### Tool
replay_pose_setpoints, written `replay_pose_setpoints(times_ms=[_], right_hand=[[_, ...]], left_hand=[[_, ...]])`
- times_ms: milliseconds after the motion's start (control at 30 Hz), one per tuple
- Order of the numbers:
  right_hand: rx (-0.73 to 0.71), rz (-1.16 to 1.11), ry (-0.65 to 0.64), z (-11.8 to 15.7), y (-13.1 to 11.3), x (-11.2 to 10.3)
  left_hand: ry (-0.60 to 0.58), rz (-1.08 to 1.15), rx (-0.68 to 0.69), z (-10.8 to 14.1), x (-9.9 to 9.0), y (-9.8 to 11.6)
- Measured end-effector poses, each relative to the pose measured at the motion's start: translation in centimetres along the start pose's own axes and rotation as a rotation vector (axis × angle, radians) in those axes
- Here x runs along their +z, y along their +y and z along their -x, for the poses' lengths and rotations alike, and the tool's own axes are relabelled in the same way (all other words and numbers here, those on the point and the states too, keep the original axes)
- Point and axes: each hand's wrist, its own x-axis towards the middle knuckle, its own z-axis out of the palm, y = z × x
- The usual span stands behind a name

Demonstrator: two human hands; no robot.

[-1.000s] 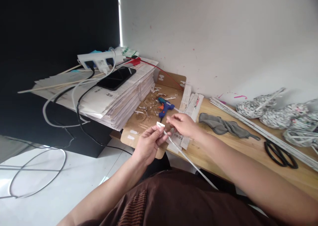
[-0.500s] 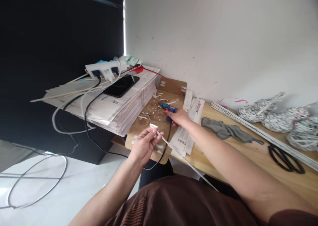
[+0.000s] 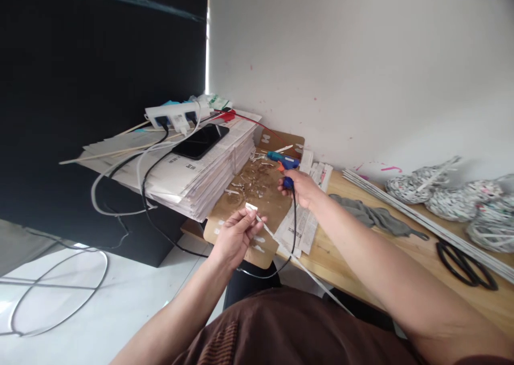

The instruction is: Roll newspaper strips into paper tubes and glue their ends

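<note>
Two hands noted, both occupied. We see the left hand point(image 3: 236, 234) with thumb and fingers pinched together on a paper rod point(image 3: 307, 271), a flat white tab point(image 3: 251, 207) showing at their tips; whether tab and rod are one piece we cannot tell. From these fingers the rod slants down to the right, towards the lap. The right hand point(image 3: 299, 187) has its fingers clamped around the handle of a glue gun point(image 3: 286, 161). Its teal front end points left, beyond the left fingers and apart from the tab. Below the right fingers hangs the cord point(image 3: 295, 220), crossing the rod in our view.

Ahead of the left fingers we record cardboard point(image 3: 273, 207) bearing scraps point(image 3: 244, 185); to their left, a paper stack point(image 3: 204, 191) carrying a phone point(image 3: 203, 140). Right of the right fingers, on the counter point(image 3: 349, 252), lie a grey cloth point(image 3: 381, 220) and, farther off, scissors point(image 3: 468, 263).
</note>
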Motion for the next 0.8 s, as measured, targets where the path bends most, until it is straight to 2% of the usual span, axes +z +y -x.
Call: replay_pose_setpoints(times_ms=[133, 267, 500, 800], right_hand=[[0.003, -0.043, -0.096, 1.9, -0.6, -1.0], [-0.025, -0.072, -0.239, 5.5, -0.6, -2.0], [-0.167, 0.187, -0.189, 11.1, 0.7, -3.6], [-0.366, 0.625, -0.18, 14.2, 1.5, -4.7]], left_hand=[[0.004, -0.008, -0.002, 0.1, 0.0, 0.0], [0.015, -0.014, -0.009, 0.2, 0.4, 0.2], [-0.026, -0.011, 0.045, 0.7, 2.3, 1.1], [-0.027, -0.027, 0.084, 1.7, 3.9, 1.6]])
